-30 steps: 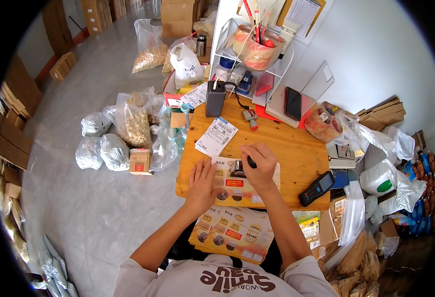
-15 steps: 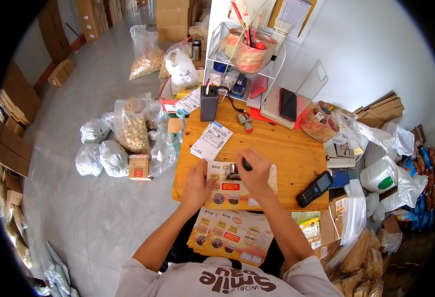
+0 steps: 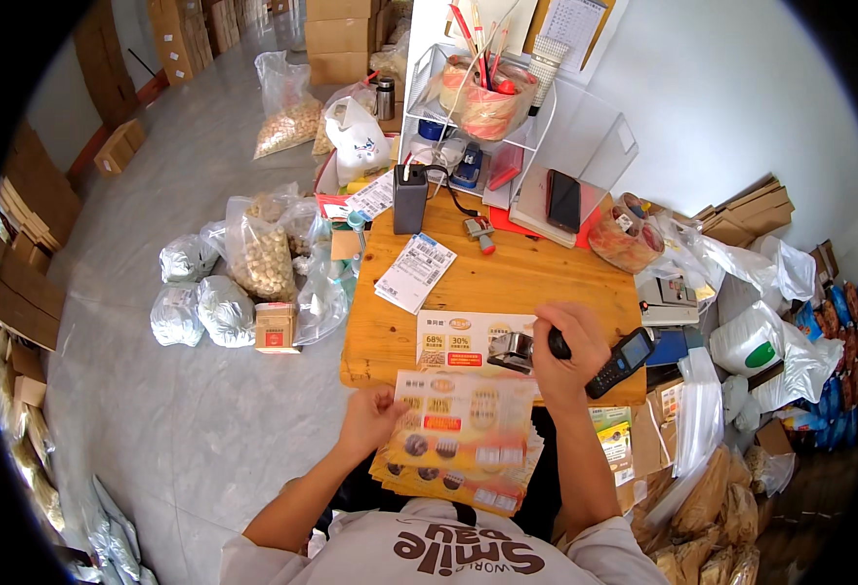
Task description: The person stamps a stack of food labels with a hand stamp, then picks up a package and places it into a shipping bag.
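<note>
My left hand pinches the left edge of a yellow-and-white printed sheet, slightly blurred, above the lap. Beneath it lies a stack of similar sheets on my legs. In my right hand is a hand stamp with a round black knob and a shiny metal frame. The stamp is tilted over the right part of another printed sheet on the wooden table; I cannot tell whether it touches. The lower part of that table sheet is hidden by the one in my left hand.
A handheld scanner lies at the table's right edge, close to my right hand. Paper labels, a black power bank and a small grey-and-red stamp are farther back. A wire shelf stands behind; bags cover floor at left.
My left hand has drawn a printed sheet off the table toward the lap stack. My right hand has shifted right with the stamp, which is now tilted differently.
</note>
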A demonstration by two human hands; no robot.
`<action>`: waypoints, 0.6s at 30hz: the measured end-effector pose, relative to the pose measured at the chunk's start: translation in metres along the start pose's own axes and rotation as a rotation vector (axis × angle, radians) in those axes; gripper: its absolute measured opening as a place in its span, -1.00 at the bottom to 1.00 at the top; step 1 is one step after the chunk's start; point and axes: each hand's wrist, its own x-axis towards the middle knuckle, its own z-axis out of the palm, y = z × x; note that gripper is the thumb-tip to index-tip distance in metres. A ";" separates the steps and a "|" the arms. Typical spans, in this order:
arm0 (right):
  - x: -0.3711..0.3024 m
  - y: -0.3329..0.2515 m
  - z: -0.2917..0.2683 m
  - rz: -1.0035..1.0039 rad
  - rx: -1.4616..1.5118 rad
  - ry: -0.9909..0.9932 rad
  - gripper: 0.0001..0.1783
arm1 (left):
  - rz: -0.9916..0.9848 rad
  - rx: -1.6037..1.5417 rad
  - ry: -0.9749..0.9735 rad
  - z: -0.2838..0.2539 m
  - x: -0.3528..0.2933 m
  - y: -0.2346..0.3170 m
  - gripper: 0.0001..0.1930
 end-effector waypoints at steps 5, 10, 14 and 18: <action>-0.010 0.019 0.027 0.004 0.027 -0.037 -0.81 | 0.009 0.125 -0.045 0.004 -0.035 -0.018 -0.83; -0.015 0.032 0.058 0.001 0.029 -0.082 -0.83 | -0.055 0.699 -0.178 0.005 -0.048 0.032 -0.69; -0.020 0.037 0.072 0.013 0.059 -0.142 -0.81 | 0.093 0.889 0.010 0.001 -0.016 0.075 -0.64; -0.044 0.039 0.082 0.126 0.097 -0.114 -0.84 | 0.464 0.901 0.230 0.003 0.040 0.075 -0.62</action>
